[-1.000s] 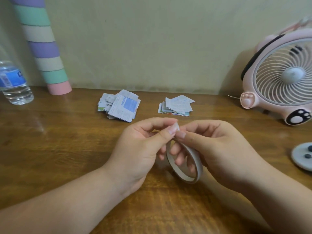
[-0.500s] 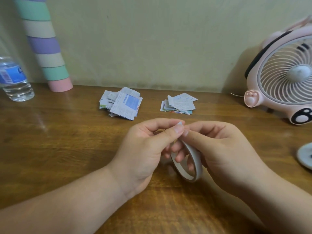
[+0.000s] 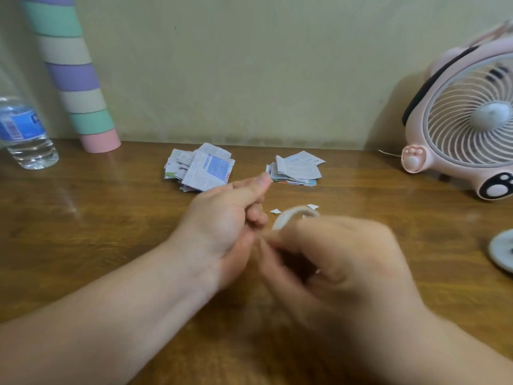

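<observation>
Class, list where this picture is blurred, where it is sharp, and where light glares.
Head view: the right hand and tape roll smear with motion blur; the left hand is sharper; the left paper stack looks crisp; a pale glare streak crosses the table at left.

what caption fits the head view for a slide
Blurred right hand grips a white tape roll beside the curled left hand, above a wooden table with two piles of paper slips behind.

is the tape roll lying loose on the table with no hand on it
No, the right hand grips the tape roll, whose white arc shows just above its curled fingers.
</observation>
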### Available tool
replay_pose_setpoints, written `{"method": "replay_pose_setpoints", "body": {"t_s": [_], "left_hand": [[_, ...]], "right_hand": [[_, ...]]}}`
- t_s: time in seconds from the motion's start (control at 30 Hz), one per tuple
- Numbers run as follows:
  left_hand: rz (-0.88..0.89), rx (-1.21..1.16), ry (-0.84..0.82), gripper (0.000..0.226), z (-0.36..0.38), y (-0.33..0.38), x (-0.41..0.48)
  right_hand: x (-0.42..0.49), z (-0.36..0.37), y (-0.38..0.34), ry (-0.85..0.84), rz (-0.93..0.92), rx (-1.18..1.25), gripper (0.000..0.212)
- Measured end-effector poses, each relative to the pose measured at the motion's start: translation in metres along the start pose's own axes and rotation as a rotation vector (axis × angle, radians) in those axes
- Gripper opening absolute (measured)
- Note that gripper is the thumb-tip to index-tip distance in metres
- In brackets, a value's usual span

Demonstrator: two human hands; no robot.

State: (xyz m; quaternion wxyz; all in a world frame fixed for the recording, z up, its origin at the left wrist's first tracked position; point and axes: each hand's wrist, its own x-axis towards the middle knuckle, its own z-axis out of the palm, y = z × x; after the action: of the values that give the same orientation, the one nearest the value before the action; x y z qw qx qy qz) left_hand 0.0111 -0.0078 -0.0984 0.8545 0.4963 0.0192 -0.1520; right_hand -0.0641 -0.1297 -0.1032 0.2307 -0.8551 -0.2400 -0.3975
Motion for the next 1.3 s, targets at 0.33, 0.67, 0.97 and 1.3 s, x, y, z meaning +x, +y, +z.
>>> {"method": "replay_pose_setpoints", "body": {"t_s": [0.33,0.67,0.97,1.3], "left_hand": [[-0.055,0.172,-0.196,0.017,-0.002,-0.03,-0.013],[0.014,0.203,-0.194,0.015,-0.003,-0.022,-0.011],[0.126,0.301,-0.193,0.021,-0.009,-0.032,-0.009],[0.152,0.328,-0.213,0.012,-0.008,-0.026,-0.011]], "right_hand": [[0.02,-0.037,0.076,-0.604,0.716,-0.331,0.101],[0.026,-0.045,0.073,-0.859,0.848,-0.509,0.044],[0.02,-0.036,0.03,-0.359,0.732,0.254,0.019],[0.004,-0.011,0.055,-0.248,0.746,0.642,0.008]]}}
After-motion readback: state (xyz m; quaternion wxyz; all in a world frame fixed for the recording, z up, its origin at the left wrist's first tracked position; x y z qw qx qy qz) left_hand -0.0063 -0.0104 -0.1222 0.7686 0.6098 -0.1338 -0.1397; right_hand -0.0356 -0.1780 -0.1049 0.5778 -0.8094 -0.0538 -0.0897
